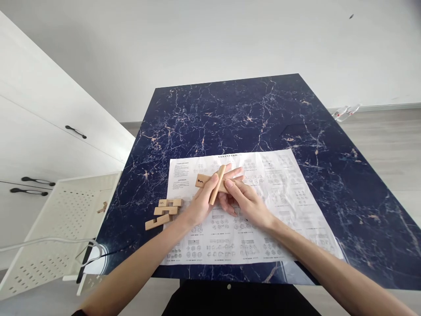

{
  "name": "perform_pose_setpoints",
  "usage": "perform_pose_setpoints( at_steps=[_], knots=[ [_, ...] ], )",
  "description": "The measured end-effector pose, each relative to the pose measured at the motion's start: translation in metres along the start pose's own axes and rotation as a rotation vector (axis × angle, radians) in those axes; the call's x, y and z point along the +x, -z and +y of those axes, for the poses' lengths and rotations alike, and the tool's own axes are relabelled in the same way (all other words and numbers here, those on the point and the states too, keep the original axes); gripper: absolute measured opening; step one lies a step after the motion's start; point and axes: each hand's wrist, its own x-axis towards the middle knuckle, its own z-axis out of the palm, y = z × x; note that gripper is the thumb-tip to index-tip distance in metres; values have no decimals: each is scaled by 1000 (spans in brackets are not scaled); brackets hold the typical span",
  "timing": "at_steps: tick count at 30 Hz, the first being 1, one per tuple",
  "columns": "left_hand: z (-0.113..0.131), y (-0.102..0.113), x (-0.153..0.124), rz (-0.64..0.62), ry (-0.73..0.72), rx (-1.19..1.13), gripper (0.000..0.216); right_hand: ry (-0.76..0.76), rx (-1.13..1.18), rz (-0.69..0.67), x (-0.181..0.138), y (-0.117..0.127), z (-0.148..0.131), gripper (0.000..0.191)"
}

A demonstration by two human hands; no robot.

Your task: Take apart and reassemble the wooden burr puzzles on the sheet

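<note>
Two wooden puzzle pieces are crossed between my hands. The lying wooden piece (200,180) has a dark mark on its left end, and the slanted wooden piece (216,188) passes over it. My left hand (202,204) is closed round the pieces from the left, its thumb against the slanted one. With its thumb on the right end of the lying piece, my right hand (248,202) grips from the other side, some fingers stretched out beyond. How the pieces fit where they cross is hidden. Below lies a printed paper sheet (276,237) with puzzle diagrams.
Left of the sheet lie three notched wooden pieces (166,211) close together on the dark blue marbled table (210,118). A white perforated panel (42,259) and a white cable (49,239) are at the lower left, near white cabinets (39,131).
</note>
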Motion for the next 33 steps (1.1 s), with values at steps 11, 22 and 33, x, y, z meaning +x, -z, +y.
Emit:
perform_pose_setpoints(
  at_steps=[11, 22, 33],
  knots=[
    [0, -12, -4, 63, -12, 126, 61, 23, 18, 137, -5, -13, 6, 60],
    [2, -15, -6, 65, -22, 204, 53, -1, -11, 153, -5, -13, 8, 61],
    [-2, -8, -5, 12, -8, 231, 54, -26, 1, 69, -6, -12, 5, 59]
  ],
)
